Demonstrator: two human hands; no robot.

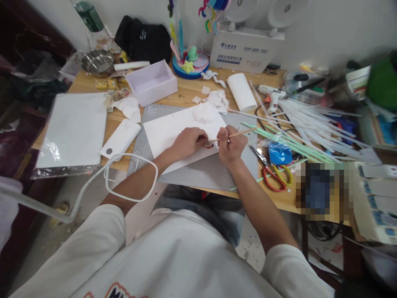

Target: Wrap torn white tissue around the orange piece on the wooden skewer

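My right hand [231, 142] is closed around a thin wooden stick [243, 132], whose one end slants up to the right and whose other end points at my left fingertips. My left hand [190, 142] is curled in a pinch low over a white sheet [167, 128]. At its fingertips lies a small dark and orange piece [208, 145], mostly hidden, and the stick's end reaches it. A fluffy white tuft [204, 112] rests on the sheet just beyond both hands. Beneath the sheet is a grey cutting mat [198, 176].
Scissors with red and yellow handles [274, 179] lie right of the mat. Behind them spread green and clear sticks [316, 120] and a glue gun [273, 97]. A white box [151, 85], paper roll [242, 91] and power bank [120, 138] surround the mat. A white cable [124, 198] loops over my left forearm.
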